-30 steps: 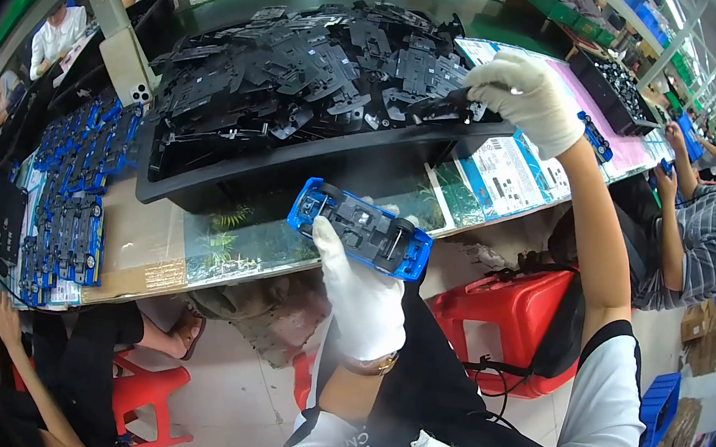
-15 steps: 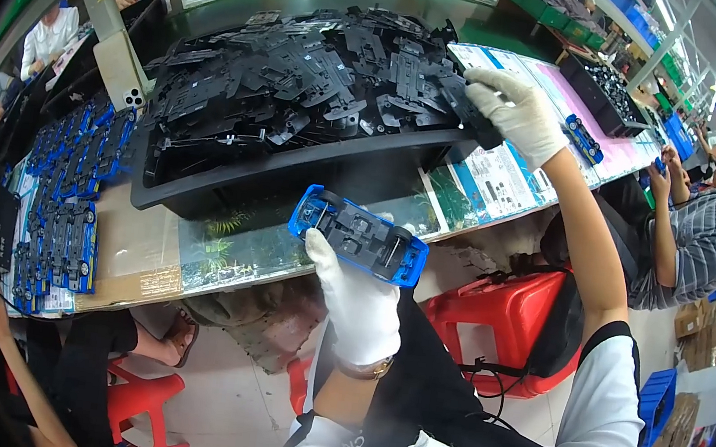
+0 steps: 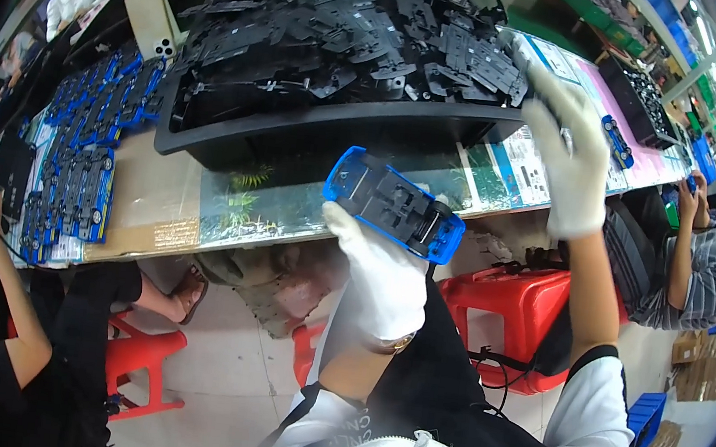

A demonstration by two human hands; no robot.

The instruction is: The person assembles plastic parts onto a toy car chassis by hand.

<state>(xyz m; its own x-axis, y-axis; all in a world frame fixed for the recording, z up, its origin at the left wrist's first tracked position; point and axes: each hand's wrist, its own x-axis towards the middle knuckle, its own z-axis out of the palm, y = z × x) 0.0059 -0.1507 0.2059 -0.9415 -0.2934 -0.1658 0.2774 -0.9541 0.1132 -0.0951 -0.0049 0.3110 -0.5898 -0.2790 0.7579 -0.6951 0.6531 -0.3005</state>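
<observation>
Blue plastic toy car with a black base [image 3: 391, 203]: underside up, tilted, held in front of the deep black plastic bin [image 3: 324, 131] near the tabletop [image 3: 148, 204] edge. White-gloved left hand [image 3: 385, 284] grips it from below; thumb on the near side, other fingers mostly hidden, car pinched between. White-gloved right hand [image 3: 576, 156] raised beside the bin's right end, motion-blurred; cannot tell whether its fingers are spread or pinching anything. Bin heaped with flat black plastic plates [image 3: 335, 40]. Left on tabletop: rows of blue-and-black toy cars [image 3: 80, 183], closely packed. Right: single blue toy car [image 3: 617, 141] near a black box of small parts [image 3: 641, 106]. Below: red plastic stool [image 3: 503, 306]. Far right: person in a striped shirt [image 3: 705, 276].
</observation>
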